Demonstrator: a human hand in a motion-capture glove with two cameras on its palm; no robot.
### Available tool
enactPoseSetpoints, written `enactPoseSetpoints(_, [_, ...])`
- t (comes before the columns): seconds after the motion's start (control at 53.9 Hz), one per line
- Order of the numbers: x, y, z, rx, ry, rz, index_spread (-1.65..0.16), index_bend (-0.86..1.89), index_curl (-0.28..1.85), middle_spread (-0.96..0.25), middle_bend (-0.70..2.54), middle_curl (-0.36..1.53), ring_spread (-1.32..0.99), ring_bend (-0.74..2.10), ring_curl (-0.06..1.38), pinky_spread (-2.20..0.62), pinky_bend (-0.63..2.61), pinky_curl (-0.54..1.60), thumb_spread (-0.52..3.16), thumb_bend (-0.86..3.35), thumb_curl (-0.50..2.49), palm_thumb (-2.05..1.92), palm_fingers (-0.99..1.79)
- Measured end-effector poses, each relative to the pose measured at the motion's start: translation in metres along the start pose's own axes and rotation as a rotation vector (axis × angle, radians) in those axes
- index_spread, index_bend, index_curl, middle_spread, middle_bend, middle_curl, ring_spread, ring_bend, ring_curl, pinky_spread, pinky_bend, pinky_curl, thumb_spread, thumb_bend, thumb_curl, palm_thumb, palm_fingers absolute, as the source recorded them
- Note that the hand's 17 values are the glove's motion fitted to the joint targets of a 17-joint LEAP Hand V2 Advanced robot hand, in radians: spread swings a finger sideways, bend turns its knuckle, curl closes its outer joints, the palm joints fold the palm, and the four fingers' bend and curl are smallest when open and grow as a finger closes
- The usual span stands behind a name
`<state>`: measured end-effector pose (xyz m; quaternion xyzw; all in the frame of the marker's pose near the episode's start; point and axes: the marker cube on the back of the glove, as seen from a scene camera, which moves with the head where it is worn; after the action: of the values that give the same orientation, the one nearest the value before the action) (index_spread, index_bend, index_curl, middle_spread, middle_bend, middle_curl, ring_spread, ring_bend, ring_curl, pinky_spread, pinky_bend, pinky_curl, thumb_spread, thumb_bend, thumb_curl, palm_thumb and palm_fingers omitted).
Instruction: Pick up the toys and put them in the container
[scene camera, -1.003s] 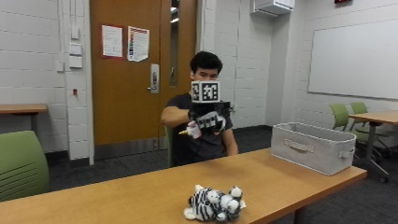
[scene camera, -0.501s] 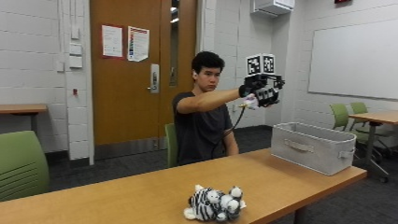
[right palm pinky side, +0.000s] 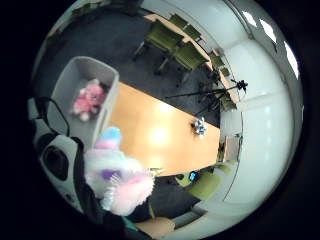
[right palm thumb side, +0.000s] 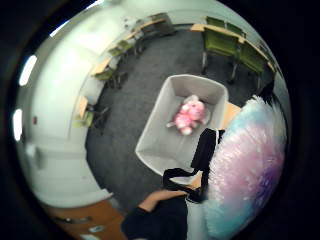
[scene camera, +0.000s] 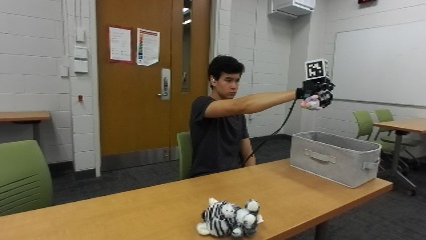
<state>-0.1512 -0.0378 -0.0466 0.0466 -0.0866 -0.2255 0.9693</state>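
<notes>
My gloved right hand (scene camera: 317, 93) is held high on an outstretched arm, above the grey fabric container (scene camera: 335, 157) at the table's right end. It grips a fluffy pastel plush toy (scene camera: 310, 103) of pink, blue and purple, which fills much of both palm views (right palm thumb side: 245, 165) (right palm pinky side: 118, 172). A pink plush toy (right palm thumb side: 190, 115) (right palm pinky side: 86, 98) lies inside the container (right palm thumb side: 150, 145) (right palm pinky side: 67, 85). A black-and-white zebra plush (scene camera: 228, 219) (right palm pinky side: 200, 125) lies near the table's front edge.
The wooden table (scene camera: 133, 205) runs left from the container. Green chairs stand at the left (scene camera: 23, 175), behind the person (scene camera: 183, 150), and at another table to the right (scene camera: 373, 125). Dark carpet surrounds the table.
The arm has swung from in front of the chest out to the right, carrying the pastel plush to a spot over the container. The zebra plush has not moved.
</notes>
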Motion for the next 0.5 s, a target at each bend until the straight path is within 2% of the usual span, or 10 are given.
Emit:
enactPoseSetpoints(0.111, [-0.007, -0.010, 0.018, -0.001, 0.036, -0.113, -0.39, 0.21, 1.29, -0.24, 1.26, 0.68, -0.31, 1.43, 0.50, -0.43, 0.89, 0.44, 1.22, -0.01, 0.67, 0.45, 1.25])
enactPoseSetpoints(0.204, [-0.023, -0.018, 0.029, -0.017, 0.033, 0.009, -0.39, 0.20, 1.30, -0.24, 1.26, 0.67, -0.30, 1.43, 0.50, -0.43, 0.89, 0.44, 1.22, -0.01, 0.67, 0.45, 1.25])
enactPoseSetpoints(0.279, [-0.015, -0.022, 0.039, 0.017, 0.137, 0.011, -0.39, 0.20, 1.30, -0.24, 1.27, 0.67, -0.31, 1.44, 0.49, -0.43, 0.89, 0.44, 1.22, -0.01, 0.68, 0.44, 1.25])
enactPoseSetpoints(0.334, [-0.021, -0.022, 0.041, 0.050, 0.019, 0.008, -0.39, 0.19, 1.30, -0.24, 1.27, 0.67, -0.30, 1.44, 0.49, -0.43, 0.89, 0.44, 1.22, -0.01, 0.68, 0.44, 1.25])
enactPoseSetpoints(0.39, [-0.028, -0.016, 0.045, -0.004, -0.054, -0.102, -0.39, 0.17, 1.29, -0.24, 1.23, 0.65, -0.31, 1.43, 0.49, -0.44, 0.88, 0.43, 1.20, -0.02, 0.67, 0.42, 1.19])
enactPoseSetpoints(0.446, [-0.023, -0.016, 0.050, -0.076, -0.056, -0.069, -0.39, 0.07, 1.22, -0.25, 1.10, 0.60, -0.33, 1.34, 0.45, -0.43, 0.90, 0.43, 1.25, -0.10, 0.58, 0.22, 0.95])
enactPoseSetpoints(0.464, [-0.020, -0.016, 0.052, -0.086, -0.045, -0.050, -0.39, -0.03, 1.19, -0.23, 0.93, 0.56, -0.32, 1.30, 0.45, -0.39, 0.99, 0.46, 1.21, -0.16, 0.54, 0.09, 0.54])
enactPoseSetpoints(0.483, [-0.017, -0.017, 0.053, -0.089, -0.028, -0.046, -0.39, 0.01, 1.18, -0.22, 0.92, 0.58, -0.31, 1.32, 0.48, -0.38, 1.03, 0.50, 1.21, -0.14, 0.52, 0.05, 0.52])
enactPoseSetpoints(0.501, [-0.013, -0.016, 0.055, -0.086, -0.010, -0.060, -0.38, -0.04, 1.14, -0.19, 0.80, 0.54, -0.28, 1.22, 0.45, -0.35, 1.10, 0.52, 1.16, -0.17, 0.50, -0.06, 0.17])
